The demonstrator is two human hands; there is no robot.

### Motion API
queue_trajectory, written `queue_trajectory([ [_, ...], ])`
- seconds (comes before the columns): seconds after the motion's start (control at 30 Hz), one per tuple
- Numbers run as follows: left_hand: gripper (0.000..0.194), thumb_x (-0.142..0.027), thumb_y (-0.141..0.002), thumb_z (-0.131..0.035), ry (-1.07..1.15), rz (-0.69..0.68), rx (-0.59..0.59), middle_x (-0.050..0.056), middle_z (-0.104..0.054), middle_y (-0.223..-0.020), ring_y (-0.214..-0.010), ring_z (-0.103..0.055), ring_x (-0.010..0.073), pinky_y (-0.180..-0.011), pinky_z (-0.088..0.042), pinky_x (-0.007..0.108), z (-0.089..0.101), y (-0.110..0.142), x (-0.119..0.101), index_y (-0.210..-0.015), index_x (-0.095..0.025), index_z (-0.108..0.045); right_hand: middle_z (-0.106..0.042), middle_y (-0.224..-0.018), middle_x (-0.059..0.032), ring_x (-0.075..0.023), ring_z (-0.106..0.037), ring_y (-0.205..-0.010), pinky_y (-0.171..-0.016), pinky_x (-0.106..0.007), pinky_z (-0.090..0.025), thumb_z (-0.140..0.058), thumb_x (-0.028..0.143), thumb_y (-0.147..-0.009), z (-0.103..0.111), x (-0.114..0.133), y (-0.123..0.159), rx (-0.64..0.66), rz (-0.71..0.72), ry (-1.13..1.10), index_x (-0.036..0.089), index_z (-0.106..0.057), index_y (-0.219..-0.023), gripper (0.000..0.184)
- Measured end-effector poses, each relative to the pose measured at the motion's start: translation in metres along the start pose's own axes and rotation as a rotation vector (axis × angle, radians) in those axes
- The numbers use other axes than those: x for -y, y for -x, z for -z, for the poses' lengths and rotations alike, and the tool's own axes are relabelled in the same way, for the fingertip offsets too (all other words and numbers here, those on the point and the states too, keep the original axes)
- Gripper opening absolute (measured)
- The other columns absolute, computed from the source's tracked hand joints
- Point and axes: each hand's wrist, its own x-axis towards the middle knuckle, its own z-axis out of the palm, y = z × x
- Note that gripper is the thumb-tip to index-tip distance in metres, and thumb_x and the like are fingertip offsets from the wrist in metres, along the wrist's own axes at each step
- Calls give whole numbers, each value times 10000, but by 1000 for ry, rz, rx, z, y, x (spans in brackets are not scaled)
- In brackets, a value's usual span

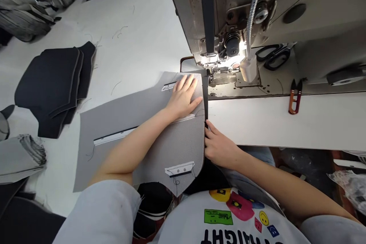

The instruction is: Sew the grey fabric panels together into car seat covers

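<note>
A large grey fabric panel (171, 141) lies on the white table, its right edge running up to the sewing machine's needle area (211, 74). White strips with dark edges (180, 169) are attached to it, some trailing loose threads. My left hand (184, 97) lies flat on the panel's upper end, fingers spread, just left of the presser foot. Lower down, my right hand (220, 145) touches the panel's right edge, where a narrow black strip (206, 103) runs alongside. Its fingertips are bent at that edge, partly hidden, and seem to pinch it.
The sewing machine (188, 4) fills the upper right. Black-handled scissors (273, 55) rest on its bed, with orange-red thread snips (295, 97) nearby. Dark cut panels (51, 80) lie stacked at left, below grey fabric piles (25, 15). Folded grey fabric (20, 160) sits at the left edge.
</note>
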Motion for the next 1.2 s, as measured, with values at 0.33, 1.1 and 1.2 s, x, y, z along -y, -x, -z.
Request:
queue_trajectory([
  [0.33,469,-388,-1007,-328,-14,-215,-107,114,-516,-1468,-1378,-434,284,-1148,-354,470,-1,-8,-6,-1299,-169,-622,-690,-1097,-124,-311,-537,-1217,-1134,-638,-339,-587,183,-890,9,-3,15,-2,-8,-2,183,-718,-1030,192],
  [1.1,458,-288,-995,-320,14,-70,-5,140,-447,-1518,-1455,-337,280,-1232,-237,472,0,-16,-26,-1366,-108,-521,-707,-1042,-75,-301,-546,-1208,-1140,-625,-339,-559,198,-925,15,-13,12,59,7,-47,196,-715,-1005,174],
  [1.2,511,-286,-992,-319,-44,-62,30,154,-385,-1559,-1458,-308,313,-1222,-238,495,5,-18,-30,-1441,-81,-451,-699,-1062,-93,-313,-535,-1219,-1145,-664,-301,-582,214,-906,12,-12,13,34,-17,-25,191,-711,-1022,175],
])
